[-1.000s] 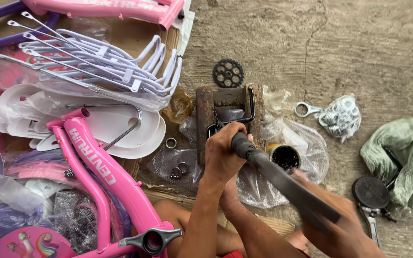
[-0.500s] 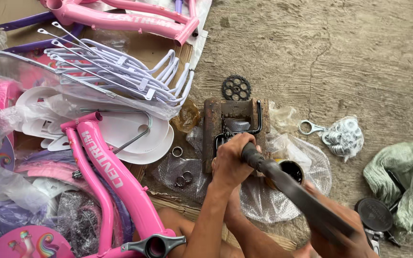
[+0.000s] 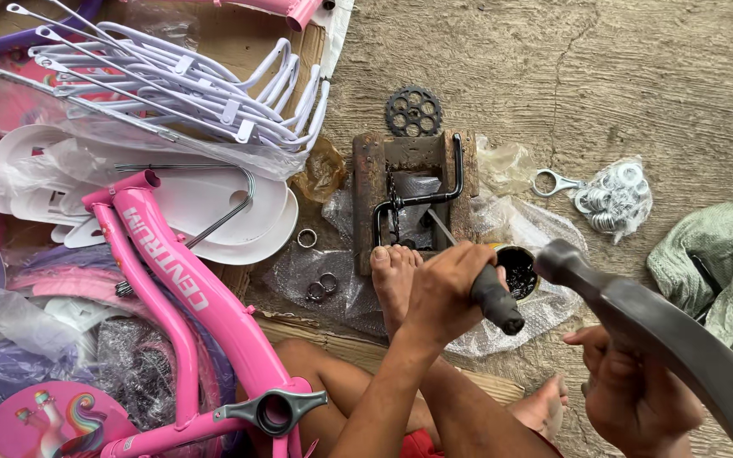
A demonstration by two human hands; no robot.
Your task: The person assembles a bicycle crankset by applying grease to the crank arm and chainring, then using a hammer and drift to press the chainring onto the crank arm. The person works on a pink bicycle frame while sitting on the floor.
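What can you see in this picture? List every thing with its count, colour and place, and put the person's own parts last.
bicycle frame: one, pink, lower left
wire racks: a bagged stack, white, upper left
sprocket: one, black, top centre
metal block: one, rusty, centre, under a black crank arm
washers: bagged, silver, right
grease tin: one, black, centre right
cloth: one, green, far right
hammer: one, dark grey, lower right
foot: one, bare, on the block's near edge
left hand: grips a black rod
right hand: holds the hammer

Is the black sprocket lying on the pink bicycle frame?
No, the black sprocket lies on the concrete floor just above the rusty block, apart from the pink frame.
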